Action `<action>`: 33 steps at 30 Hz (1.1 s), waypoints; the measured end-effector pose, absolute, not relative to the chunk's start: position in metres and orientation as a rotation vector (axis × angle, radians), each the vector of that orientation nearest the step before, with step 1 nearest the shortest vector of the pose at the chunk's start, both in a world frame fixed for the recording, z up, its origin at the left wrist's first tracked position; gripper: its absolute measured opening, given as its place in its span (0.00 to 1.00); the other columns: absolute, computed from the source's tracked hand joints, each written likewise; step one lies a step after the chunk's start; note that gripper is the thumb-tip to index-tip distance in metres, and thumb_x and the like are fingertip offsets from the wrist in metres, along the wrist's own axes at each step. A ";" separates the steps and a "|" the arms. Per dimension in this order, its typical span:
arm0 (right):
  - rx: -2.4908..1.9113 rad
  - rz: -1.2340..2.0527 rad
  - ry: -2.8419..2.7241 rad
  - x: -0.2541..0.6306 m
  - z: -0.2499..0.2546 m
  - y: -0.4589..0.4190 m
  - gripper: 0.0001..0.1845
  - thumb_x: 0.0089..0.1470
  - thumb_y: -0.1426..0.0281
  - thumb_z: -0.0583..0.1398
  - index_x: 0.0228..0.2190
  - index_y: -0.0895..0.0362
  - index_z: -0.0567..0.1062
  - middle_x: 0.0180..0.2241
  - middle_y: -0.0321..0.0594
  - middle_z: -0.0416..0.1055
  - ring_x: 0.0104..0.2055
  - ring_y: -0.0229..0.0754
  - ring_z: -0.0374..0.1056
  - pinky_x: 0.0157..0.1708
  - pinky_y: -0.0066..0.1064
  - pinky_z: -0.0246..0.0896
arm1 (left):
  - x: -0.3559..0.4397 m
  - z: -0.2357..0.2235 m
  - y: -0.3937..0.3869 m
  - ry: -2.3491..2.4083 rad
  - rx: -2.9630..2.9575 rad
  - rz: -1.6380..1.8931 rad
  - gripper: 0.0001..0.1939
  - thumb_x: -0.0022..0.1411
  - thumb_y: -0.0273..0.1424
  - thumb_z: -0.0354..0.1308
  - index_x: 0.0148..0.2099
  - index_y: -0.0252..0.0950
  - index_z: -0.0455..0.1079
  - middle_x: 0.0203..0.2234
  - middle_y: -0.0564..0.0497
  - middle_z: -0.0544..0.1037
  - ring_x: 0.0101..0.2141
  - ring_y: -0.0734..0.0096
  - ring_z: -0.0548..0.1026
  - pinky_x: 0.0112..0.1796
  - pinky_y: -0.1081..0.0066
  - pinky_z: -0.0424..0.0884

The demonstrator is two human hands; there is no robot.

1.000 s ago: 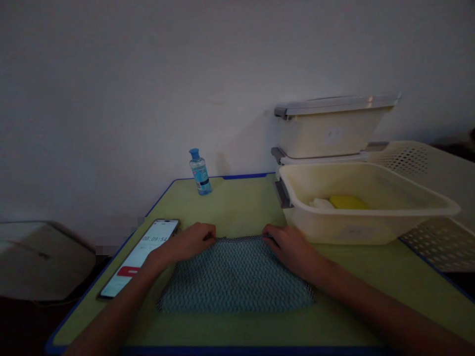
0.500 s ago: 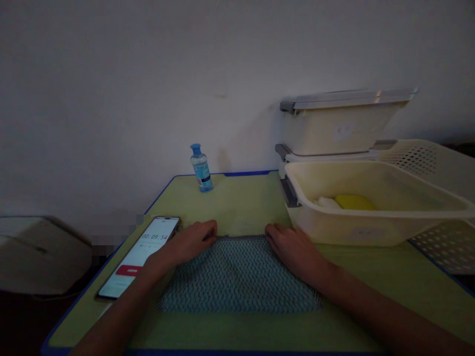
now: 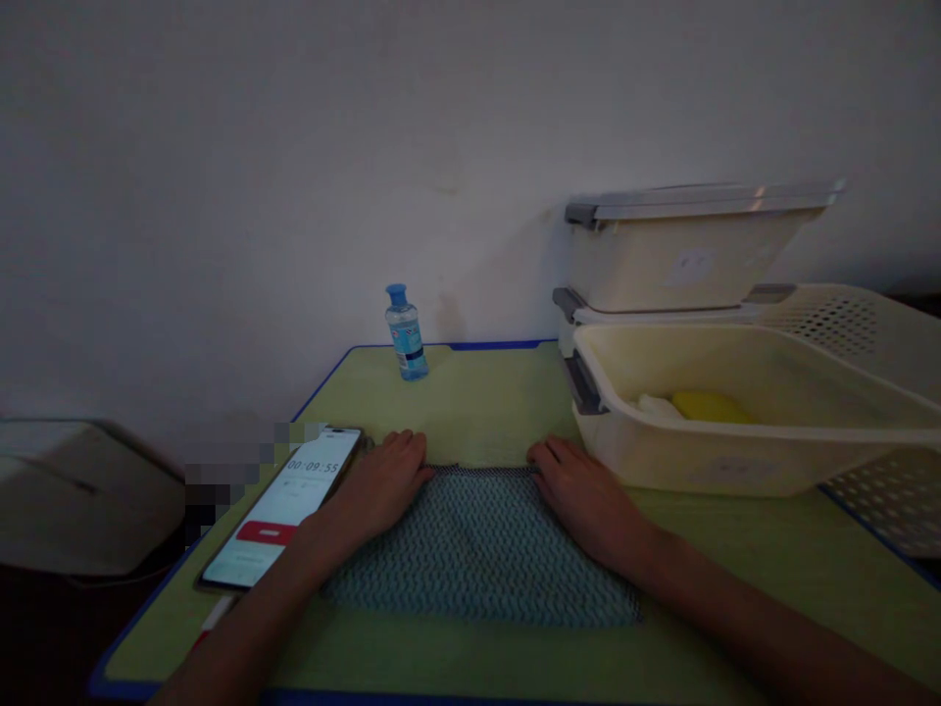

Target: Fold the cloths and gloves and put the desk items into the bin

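A blue-green textured cloth with a dark checked border lies spread on the green table. My left hand is at its far left corner, back of the hand up and fingers curled over the edge. At the far right corner, my right hand has its fingers bent down onto the border. Both hands look closed on the cloth, though the fingertips are hidden. My forearms cover parts of its two sides. Left of my left hand lies a phone with a running timer on its screen.
A clear-blue bottle stands near the back edge of the table. To the right, an open cream bin holds a yellow item and something white. Lidded boxes are stacked behind it, beside a perforated white basket.
My left hand has rolled further palm-down at its corner. The cloth's near left corner has shifted slightly up and inward. My view has turned a little left.
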State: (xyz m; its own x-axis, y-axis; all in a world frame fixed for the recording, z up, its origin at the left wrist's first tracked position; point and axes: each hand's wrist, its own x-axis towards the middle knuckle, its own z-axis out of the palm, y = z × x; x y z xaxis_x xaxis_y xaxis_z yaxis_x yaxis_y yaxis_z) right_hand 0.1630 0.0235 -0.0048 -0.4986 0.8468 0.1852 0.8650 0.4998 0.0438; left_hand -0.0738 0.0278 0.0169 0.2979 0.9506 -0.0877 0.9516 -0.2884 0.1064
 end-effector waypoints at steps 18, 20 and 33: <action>-1.559 -0.002 -2.618 0.166 0.002 0.022 0.06 0.57 0.75 0.48 0.33 0.58 0.65 0.26 0.39 0.71 0.27 0.40 0.69 0.25 0.28 0.51 | -0.068 0.007 0.030 1.708 2.484 0.004 0.10 0.64 0.29 0.37 0.40 0.34 0.58 0.35 0.42 0.73 0.37 0.58 0.73 0.38 0.60 0.67; -1.548 0.027 -2.605 0.167 0.002 0.022 0.06 0.56 0.75 0.49 0.33 0.58 0.65 0.26 0.40 0.71 0.27 0.40 0.68 0.25 0.28 0.51 | -0.069 0.007 0.030 1.705 2.486 0.006 0.10 0.64 0.29 0.38 0.40 0.34 0.58 0.35 0.42 0.73 0.37 0.58 0.73 0.38 0.59 0.67; -1.537 0.005 -2.567 0.167 0.001 0.023 0.04 0.55 0.74 0.50 0.34 0.59 0.64 0.24 0.39 0.71 0.26 0.40 0.68 0.25 0.29 0.52 | -0.065 0.011 0.027 1.725 2.526 -0.006 0.11 0.64 0.29 0.37 0.39 0.33 0.60 0.34 0.42 0.74 0.36 0.57 0.73 0.36 0.59 0.67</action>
State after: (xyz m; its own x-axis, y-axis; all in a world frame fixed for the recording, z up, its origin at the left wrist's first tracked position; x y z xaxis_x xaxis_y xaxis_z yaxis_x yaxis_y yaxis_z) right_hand 0.1669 0.0229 0.0008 -0.4638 0.8769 0.1263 0.8764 0.4749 -0.0793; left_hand -0.0655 0.0274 0.0106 0.3651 0.9296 -0.0503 0.9299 -0.3616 0.0664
